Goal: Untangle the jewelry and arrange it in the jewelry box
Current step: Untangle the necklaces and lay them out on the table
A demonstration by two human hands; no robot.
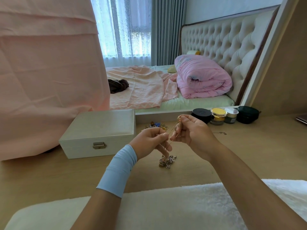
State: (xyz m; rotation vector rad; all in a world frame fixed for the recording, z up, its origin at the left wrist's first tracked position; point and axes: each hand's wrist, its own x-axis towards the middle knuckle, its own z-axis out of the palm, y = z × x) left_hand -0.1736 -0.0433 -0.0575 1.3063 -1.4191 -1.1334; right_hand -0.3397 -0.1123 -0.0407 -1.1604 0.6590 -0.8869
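Both hands are raised over the middle of the worktop (249, 146). Left hand (150, 141): grip pinched on a thin gold chain (172, 129). Right hand (192, 131): grip closed on the same chain higher up, so the stretch between runs taut, probably to show where it crosses. The knotted clump (167, 161) hangs below the left hand, touching the worktop, weight off the chain. The jewelry box (99, 130) sits toward the left edge, lid down; nothing is stowed yet. Loose pieces (156, 126) lie behind the hands.
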